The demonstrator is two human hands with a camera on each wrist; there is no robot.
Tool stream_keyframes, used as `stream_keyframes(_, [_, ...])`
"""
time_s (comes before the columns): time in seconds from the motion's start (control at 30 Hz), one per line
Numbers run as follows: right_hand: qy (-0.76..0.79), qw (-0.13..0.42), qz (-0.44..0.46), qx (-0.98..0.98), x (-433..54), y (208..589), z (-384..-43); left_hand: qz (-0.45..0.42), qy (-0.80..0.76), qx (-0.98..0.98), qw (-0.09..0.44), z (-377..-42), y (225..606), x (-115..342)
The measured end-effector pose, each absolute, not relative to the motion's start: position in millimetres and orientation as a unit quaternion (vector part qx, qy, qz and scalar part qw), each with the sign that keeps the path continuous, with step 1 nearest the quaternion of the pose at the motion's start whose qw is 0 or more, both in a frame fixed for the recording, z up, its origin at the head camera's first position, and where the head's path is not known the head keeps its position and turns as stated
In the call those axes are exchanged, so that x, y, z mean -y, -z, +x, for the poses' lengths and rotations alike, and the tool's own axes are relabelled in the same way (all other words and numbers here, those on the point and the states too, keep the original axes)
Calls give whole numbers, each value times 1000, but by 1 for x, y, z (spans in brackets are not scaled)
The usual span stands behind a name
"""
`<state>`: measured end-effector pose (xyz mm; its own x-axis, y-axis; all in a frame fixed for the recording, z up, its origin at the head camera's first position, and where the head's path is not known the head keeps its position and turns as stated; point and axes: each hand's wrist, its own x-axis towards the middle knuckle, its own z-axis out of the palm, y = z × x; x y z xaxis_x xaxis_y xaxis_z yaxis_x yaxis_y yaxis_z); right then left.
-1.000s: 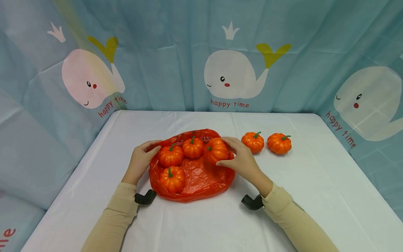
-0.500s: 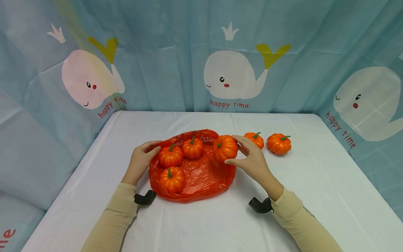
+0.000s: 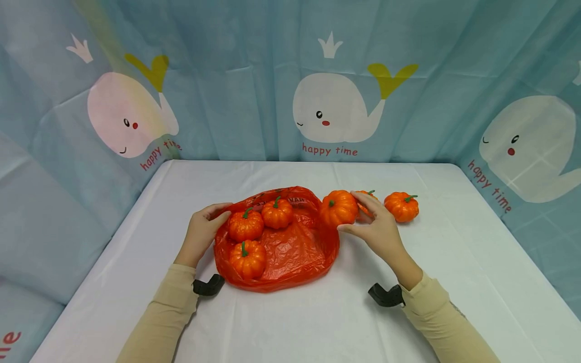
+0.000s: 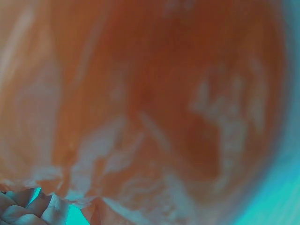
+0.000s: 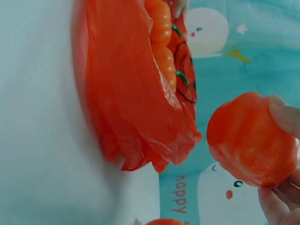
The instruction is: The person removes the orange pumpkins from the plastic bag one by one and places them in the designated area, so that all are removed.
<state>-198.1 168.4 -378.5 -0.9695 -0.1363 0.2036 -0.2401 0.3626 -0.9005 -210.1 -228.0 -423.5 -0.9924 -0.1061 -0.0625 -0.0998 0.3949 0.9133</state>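
A red plastic bag (image 3: 295, 254) lies open on the table, its rim folded round. Inside its left half sit three orange toy pumpkins, a back-left one (image 3: 245, 225), a back-middle one (image 3: 277, 214) and a front one (image 3: 248, 259). My left hand (image 3: 202, 229) pinches the bag's left rim between thumb and fingers. Blurred red plastic (image 4: 154, 103) fills most of the left wrist view. Over the right rim, my right hand (image 3: 380, 229) holds a fourth pumpkin (image 3: 338, 208) from its right side. The right wrist view shows this pumpkin (image 5: 248, 140) raised apart from the bag (image 5: 122, 84).
Two more pumpkins are on the white table (image 3: 290, 333) at the right: one (image 3: 401, 207) fully seen, the other (image 3: 371, 192) mostly behind my right hand. A blue whale-print curtain (image 3: 254, 116) borders the table at the back and sides.
My right hand has moved right with the pumpkin, from inside the bag to its right rim, and now covers much of a table pumpkin. My left hand has stayed put.
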Motion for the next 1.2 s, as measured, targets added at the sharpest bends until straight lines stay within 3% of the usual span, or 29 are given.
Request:
stream_keyframes(0.9, [-588,105,38,801,-224,377,-188,59,552,832,3,-208,423,229])
stream_keyframes(1.2, [-548,146,-31,823,-247,377,-187,56,551,832,1,-209,422,228])
